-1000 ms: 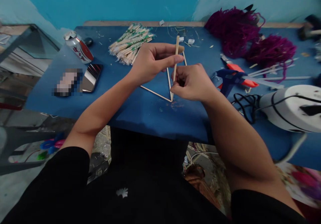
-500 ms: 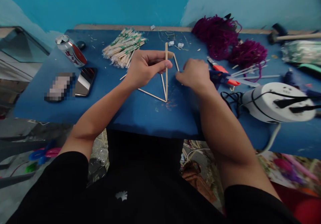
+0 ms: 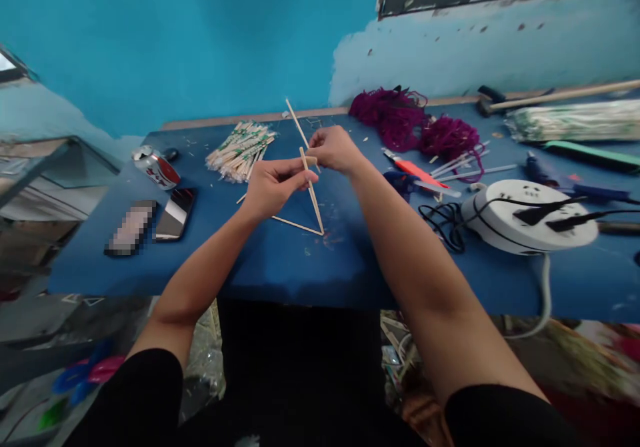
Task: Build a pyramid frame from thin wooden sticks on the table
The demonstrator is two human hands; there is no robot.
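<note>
My left hand pinches a thin wooden stick between thumb and fingers. The stick slants, its lower end meeting another stick in a corner on the blue tabletop. My right hand is closed just beyond the left fingertips, around a second wooden stick that points up and away to the left. The two hands nearly touch, and their fingers hide where the sticks come together. Behind the left hand lies a pile of sticks in green-printed wrapping.
On the left are a can and two phones, one a dark phone. Purple yarn, an orange utility knife, a white power strip with cords and a blue glue gun lie to the right. A hammer rests at the back.
My right hand has moved left and up to beside my left fingertips, with a stick now projecting from it. My left hand still pinches its stick. The camera view has tilted upward.
</note>
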